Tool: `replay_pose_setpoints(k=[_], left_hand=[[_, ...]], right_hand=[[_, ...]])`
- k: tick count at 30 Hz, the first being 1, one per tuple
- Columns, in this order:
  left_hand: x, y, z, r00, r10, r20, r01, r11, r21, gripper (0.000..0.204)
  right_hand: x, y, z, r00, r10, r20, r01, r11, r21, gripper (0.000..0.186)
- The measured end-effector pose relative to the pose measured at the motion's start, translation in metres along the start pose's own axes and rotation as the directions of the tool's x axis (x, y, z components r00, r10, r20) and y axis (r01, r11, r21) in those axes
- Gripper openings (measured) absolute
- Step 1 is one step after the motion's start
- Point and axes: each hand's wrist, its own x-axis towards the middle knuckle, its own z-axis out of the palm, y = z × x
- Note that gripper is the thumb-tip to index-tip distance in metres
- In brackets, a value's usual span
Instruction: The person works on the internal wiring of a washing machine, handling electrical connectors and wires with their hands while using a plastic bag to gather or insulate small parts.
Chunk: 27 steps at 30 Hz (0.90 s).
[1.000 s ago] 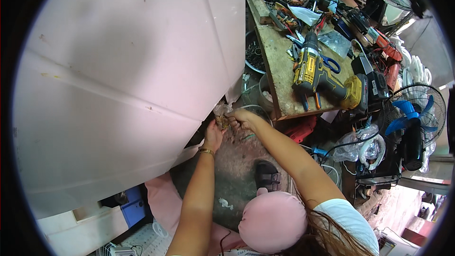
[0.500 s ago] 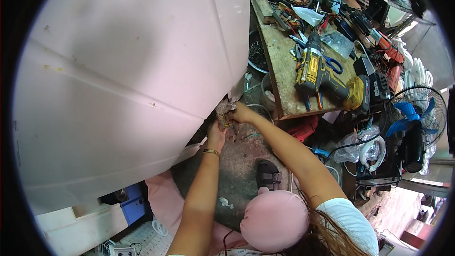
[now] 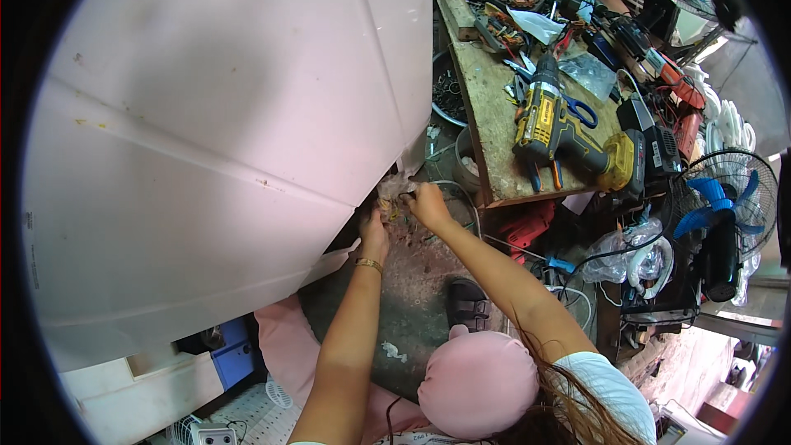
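At the lower corner of a large white appliance panel [image 3: 247, 115], both my hands work at a small crumpled, greyish bundle [image 3: 398, 188]. It looks like clear plastic round thin wires, with a bit of yellow and green in it, but it is too small to tell for sure. My left hand [image 3: 374, 235] is closed round its lower left side, fingers partly hidden behind it. From the right, my right hand [image 3: 429, 208] pinches the bundle's edge with bent fingers. A dark gap lies under the panel's edge beside the left hand.
Right of my hands stands a wooden workbench [image 3: 494, 128] with a yellow cordless drill [image 3: 540, 115], blue-handled scissors [image 3: 580, 112] and motor parts. A white bucket [image 3: 466, 156] stands by its edge. A screwdriver [image 3: 560, 265], red tool [image 3: 529, 227] and small fan [image 3: 715, 206] are farther right.
My right hand has shifted slightly right along the bundle, and its fingers show more. The left hand has moved only a little, still at the bundle.
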Motion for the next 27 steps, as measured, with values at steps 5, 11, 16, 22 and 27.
replay_pose_setpoints(k=[5,11,16,22,27], left_hand=[[-0.004,-0.003,-0.008,0.999,-0.036,0.019,0.036,0.999,-0.016,0.019],[-0.005,0.003,0.002,0.986,-0.115,0.121,0.119,0.992,-0.03,0.02],[-0.003,0.006,0.003,0.997,-0.059,0.054,0.063,0.996,-0.068,0.024],[-0.01,-0.001,0.013,0.973,0.179,-0.148,-0.169,0.983,0.077,0.014],[-0.013,-0.008,0.025,0.912,0.351,-0.214,-0.302,0.925,0.231,0.011]], right_hand=[[-0.013,-0.004,0.016,0.974,0.214,0.069,-0.225,0.928,0.298,0.023],[-0.012,0.013,0.013,0.988,0.13,0.087,-0.145,0.971,0.192,0.021],[-0.014,0.005,0.018,0.959,0.248,0.134,-0.282,0.848,0.449,0.018],[-0.043,-0.017,0.031,0.979,0.2,0.031,-0.188,0.845,0.501,0.017],[-0.05,-0.021,0.038,0.959,0.273,-0.078,-0.192,0.824,0.533,0.018]])
